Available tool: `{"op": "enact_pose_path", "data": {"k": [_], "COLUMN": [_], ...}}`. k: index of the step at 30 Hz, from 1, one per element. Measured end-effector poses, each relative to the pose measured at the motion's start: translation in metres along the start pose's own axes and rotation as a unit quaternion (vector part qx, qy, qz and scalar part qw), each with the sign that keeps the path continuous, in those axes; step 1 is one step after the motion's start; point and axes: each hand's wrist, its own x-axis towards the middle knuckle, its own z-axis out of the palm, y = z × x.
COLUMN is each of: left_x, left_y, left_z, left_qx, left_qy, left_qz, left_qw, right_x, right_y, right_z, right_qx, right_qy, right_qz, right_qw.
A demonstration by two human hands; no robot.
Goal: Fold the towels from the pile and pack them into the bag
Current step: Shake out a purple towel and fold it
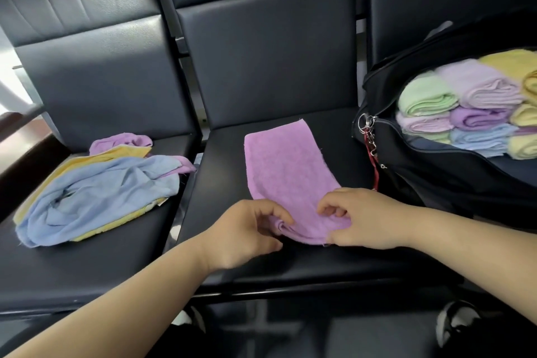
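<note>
– On the middle seat, straight ahead, lies the purple towel, folded into a long strip that runs away from the person.
– And the hands?
– Both are at its near end. The left hand has its grip closed on the near left corner, thumb and fingers pinching a small roll of cloth. The right hand has its fingers curled, and its grip pinches the near right corner.
– Is the rest of the strip lifted?
– No, it lies flat on the seat, and nothing touches its far end.
– Where is the pile?
– The pile sits loose on the left seat. A crumpled blue towel is on top, with yellow and purple cloth showing under and behind it.
– And the bag?
– The black bag lies open on the right seat, near the strip's right edge but apart from it. Folded towels are stacked inside in green, lilac, purple, blue and yellow. A metal ring and a red strap hang at the end of the bag nearest the strip.
</note>
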Motion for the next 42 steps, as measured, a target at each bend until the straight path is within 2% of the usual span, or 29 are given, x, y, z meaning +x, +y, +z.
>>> {"op": "enact_pose_path", "data": {"k": [2, 5, 8, 10, 12, 14, 18, 20, 22, 27, 35, 37, 40, 42], "left_x": [0.001, 0.005, 0.002, -0.001, -0.007, -0.015, -0.026, -0.025, -0.020, 0.001, 0.059, 0.073, 0.080, 0.078], "left_y": [0.002, 0.003, 0.010, 0.016, 0.022, 0.029, 0.037, 0.039, 0.037, 0.025, -0.021, -0.038, -0.058, -0.060], "left_z": [-0.002, -0.004, -0.010, -0.021, -0.036, -0.049, -0.057, -0.056, -0.053, -0.052, -0.058, -0.056, -0.051, -0.050], "left_qx": [0.008, 0.068, 0.184, 0.204, 0.140, 0.021, -0.150, -0.177, -0.163, -0.130, -0.067, -0.015, 0.119, 0.170], "left_qy": [0.066, 0.150, 0.192, 0.208, 0.198, 0.158, 0.113, 0.103, 0.109, 0.171, 0.289, 0.308, 0.298, 0.294], "left_qz": [0.022, 0.045, 0.062, 0.056, 0.055, 0.057, 0.045, 0.028, 0.006, -0.040, -0.098, -0.114, -0.145, -0.143], "left_qw": [0.998, 0.985, 0.962, 0.955, 0.969, 0.986, 0.981, 0.978, 0.981, 0.976, 0.950, 0.944, 0.936, 0.930], "right_x": [-0.004, -0.006, -0.005, -0.003, -0.002, -0.002, -0.012, -0.013, -0.007, 0.019, 0.079, 0.091, 0.105, 0.108], "right_y": [-0.001, -0.005, -0.008, -0.008, -0.010, -0.016, -0.027, -0.027, -0.024, -0.016, 0.004, 0.009, 0.023, 0.029], "right_z": [0.003, 0.014, 0.016, 0.005, -0.013, -0.032, -0.053, -0.057, -0.055, -0.045, -0.031, -0.023, -0.011, -0.010], "right_qx": [-0.018, -0.040, -0.050, -0.001, 0.095, 0.205, 0.366, 0.390, 0.390, 0.389, 0.341, 0.307, 0.234, 0.179], "right_qy": [-0.001, 0.042, 0.100, 0.137, 0.153, 0.127, 0.039, 0.020, 0.030, 0.112, 0.199, 0.210, 0.217, 0.214], "right_qz": [-0.004, -0.001, 0.005, 0.003, 0.010, 0.007, 0.022, 0.039, 0.055, 0.092, 0.134, 0.142, 0.158, 0.158], "right_qw": [1.000, 0.998, 0.994, 0.991, 0.984, 0.971, 0.930, 0.920, 0.919, 0.910, 0.909, 0.917, 0.935, 0.947]}}
